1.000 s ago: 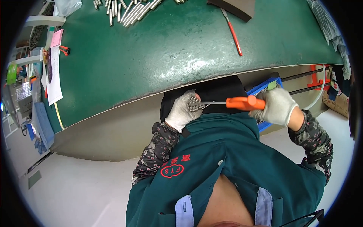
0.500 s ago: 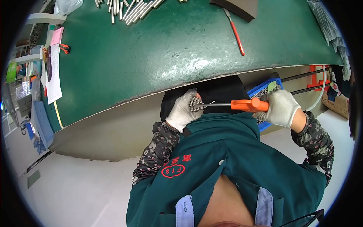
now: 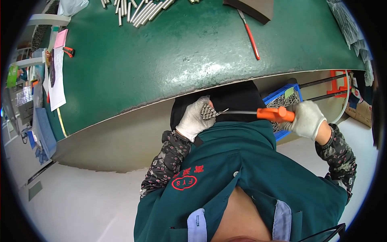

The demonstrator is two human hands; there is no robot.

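My left hand (image 3: pixel 194 119), in a white glove, is closed around a bundle of several short metal rods (image 3: pixel 208 111) held end-on just below the table edge. My right hand (image 3: pixel 307 119), also gloved, grips the orange handle of a thin pick tool (image 3: pixel 275 114). Its metal shaft runs left and its tip touches the rod ends in my left hand. Both hands are in front of my chest, over a black lap area (image 3: pixel 236 99).
A green table (image 3: pixel 181 56) fills the upper view with loose metal rods (image 3: pixel 137 10) at its far edge, a red-handled tool (image 3: pixel 250 36) and a dark block (image 3: pixel 252 7). A blue bin of rods (image 3: pixel 282 101) sits below the table on my right. Papers (image 3: pixel 56 76) lie at left.
My right hand with the orange-handled tool has drawn slightly to the right, so more of the shaft shows. My left hand stays in place with the rods.
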